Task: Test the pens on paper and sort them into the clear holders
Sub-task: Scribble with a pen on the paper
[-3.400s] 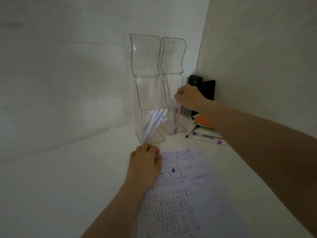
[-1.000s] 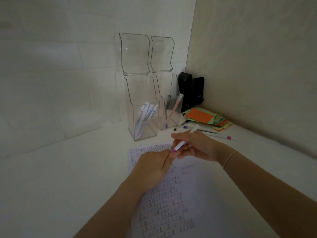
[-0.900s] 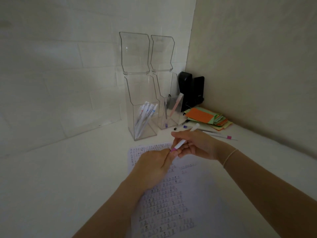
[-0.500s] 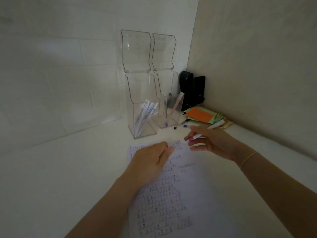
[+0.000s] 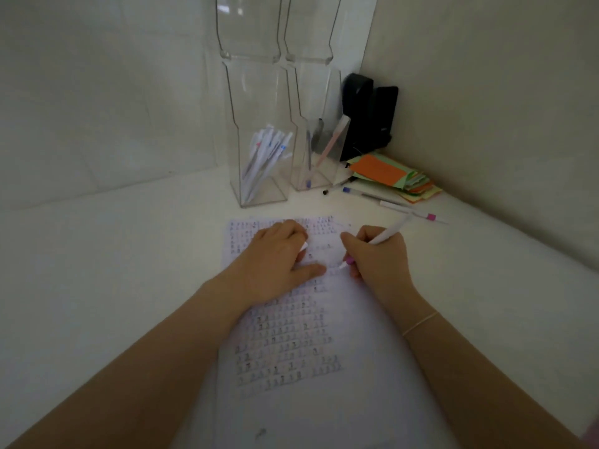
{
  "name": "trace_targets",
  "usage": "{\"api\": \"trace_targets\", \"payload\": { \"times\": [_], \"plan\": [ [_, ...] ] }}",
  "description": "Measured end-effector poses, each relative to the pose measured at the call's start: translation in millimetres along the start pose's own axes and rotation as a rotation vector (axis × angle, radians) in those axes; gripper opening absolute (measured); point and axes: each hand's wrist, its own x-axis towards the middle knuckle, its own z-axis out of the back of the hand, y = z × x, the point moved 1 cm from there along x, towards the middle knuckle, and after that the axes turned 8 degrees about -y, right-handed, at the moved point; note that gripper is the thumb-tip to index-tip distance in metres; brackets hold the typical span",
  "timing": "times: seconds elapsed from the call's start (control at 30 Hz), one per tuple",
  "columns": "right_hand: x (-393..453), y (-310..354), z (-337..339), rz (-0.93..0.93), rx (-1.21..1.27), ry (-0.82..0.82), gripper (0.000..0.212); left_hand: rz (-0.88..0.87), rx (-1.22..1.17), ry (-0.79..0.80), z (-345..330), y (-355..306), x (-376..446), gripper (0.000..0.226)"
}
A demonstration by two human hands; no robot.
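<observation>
Spreading under both forearms, the white table surface (image 5: pixel 97 286) carries the large white sheet of paper covered with rows of small test marks (image 5: pixel 301 400). Beyond the hands, toward the corner, stand two tall clear plastic holders: the left clear holder (image 5: pixel 256 131) has a bunch of white pens leaning inside, and the right clear holder (image 5: pixel 312 124) has only a few pens, one of them pinkish. To the far right of the right hand lie a stack of orange and green paper notes (image 5: pixel 393 176) and some loose pens (image 5: pixel 382 199) on the table, not yet tested, I think.

The left hand (image 5: pixel 275 264) lies on the upper part of the paper, fingers loosely bent. Something small and white shows at its fingertips, maybe a cap, but I cannot tell if it holds it. The right hand (image 5: pixel 379 257) is closed around a white pen with a pink band near the tip (image 5: pixel 387 236), in writing position, with the tip just at the paper, close to the left thumb.

The step in hand seems to be the test stroke. What could go wrong: a new mark may fall on older marks and be hard to read in this dim light. If the left hand lifts, the sheet may slide under the tip. A faint line may send this pen into the wrong holder.
</observation>
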Motion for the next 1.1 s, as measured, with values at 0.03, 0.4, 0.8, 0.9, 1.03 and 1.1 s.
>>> {"api": "trace_targets", "payload": {
  "times": [0.03, 0.4, 0.8, 0.9, 1.03, 1.1],
  "plan": [
    [1.2, -0.9, 0.3, 0.011, -0.032, -0.028, 0.027, -0.001, -0.003, -0.008, 0.5, -0.4, 0.4, 0.040],
    [1.6, -3.0, -3.2, 0.053, -0.140, -0.047, 0.020, 0.010, -0.020, 0.004, 2.8, -2.0, -1.7, 0.038],
    [2.1, -6.0, -3.9, 0.084, -0.161, -0.068, 0.023, 0.012, -0.012, 0.019, 4.3, -4.5, -3.6, 0.037],
    [1.6, -5.3, -3.9, 0.095, -0.154, -0.064, 0.023, 0.019, -0.004, 0.027, 5.0, -5.3, -3.7, 0.037],
    [-0.4, -3.2, -2.8, 0.086, -0.136, -0.014, 0.022, 0.025, 0.006, 0.040, 4.4, -5.9, -4.3, 0.035],
    [-0.5, -3.0, -2.3, 0.076, -0.120, -0.009, 0.021, 0.033, -0.008, 0.013, 3.9, -6.6, -4.8, 0.043]
  ]
}}
